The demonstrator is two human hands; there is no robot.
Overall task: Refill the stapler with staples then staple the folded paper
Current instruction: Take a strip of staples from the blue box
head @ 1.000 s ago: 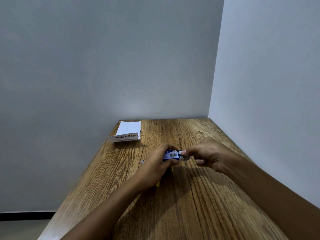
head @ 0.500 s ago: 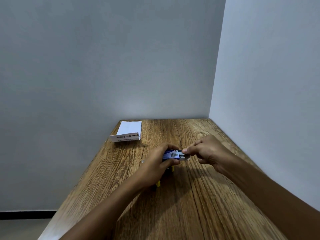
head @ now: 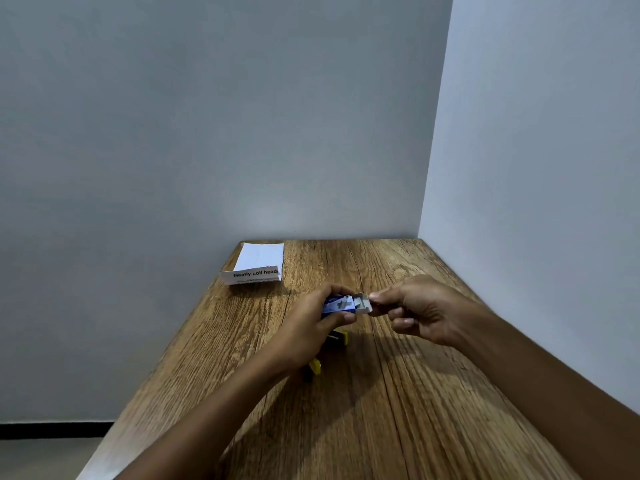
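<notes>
My left hand [head: 311,323] grips a small blue staple box [head: 337,304] above the middle of the wooden table [head: 398,410]. My right hand [head: 415,308] pinches the box's white inner tray [head: 362,303], which sticks out to the right. A yellow stapler [head: 341,337] lies on the table under my left hand, mostly hidden. The folded white paper [head: 258,263] with black print rests at the far left of the table, near the wall.
The table stands in a corner, with a grey wall behind and another along its right side. Its left edge drops to the floor. Bare wood lies in front of my hands.
The white inner tray has slid out of the blue box to the right under my right fingers. My left hand has kept the box in place.
</notes>
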